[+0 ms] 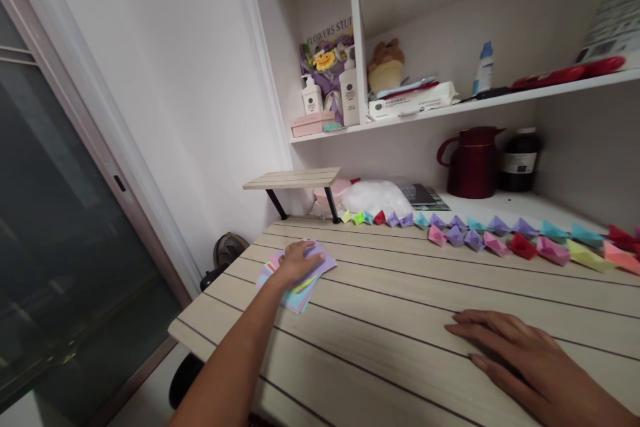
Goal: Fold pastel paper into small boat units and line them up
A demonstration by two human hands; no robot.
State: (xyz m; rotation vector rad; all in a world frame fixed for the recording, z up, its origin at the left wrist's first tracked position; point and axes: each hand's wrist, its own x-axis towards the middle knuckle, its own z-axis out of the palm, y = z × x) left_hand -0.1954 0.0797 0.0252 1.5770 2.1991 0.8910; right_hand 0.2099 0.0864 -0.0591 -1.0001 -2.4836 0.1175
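My left hand [299, 260] reaches out to the far left of the wooden table [400, 320] and rests on a fanned stack of coloured paper sheets [315, 280], fingers curled over the top purple sheet. My right hand [515, 353] lies flat on the bare table near the right front, fingers stretched out, holding nothing. Along the back of the table runs a long row of folded paper boats [495, 240] in pink, purple, teal, red and yellow.
A small wooden riser [295, 178] stands at the back left, with a clear plastic bag [375, 197] beside it. A dark red jug [473, 160] and a dark jar [520, 159] sit at the back. Shelves above hold bottles [349, 90] and boxes. A glass door [60, 247] is at the left.
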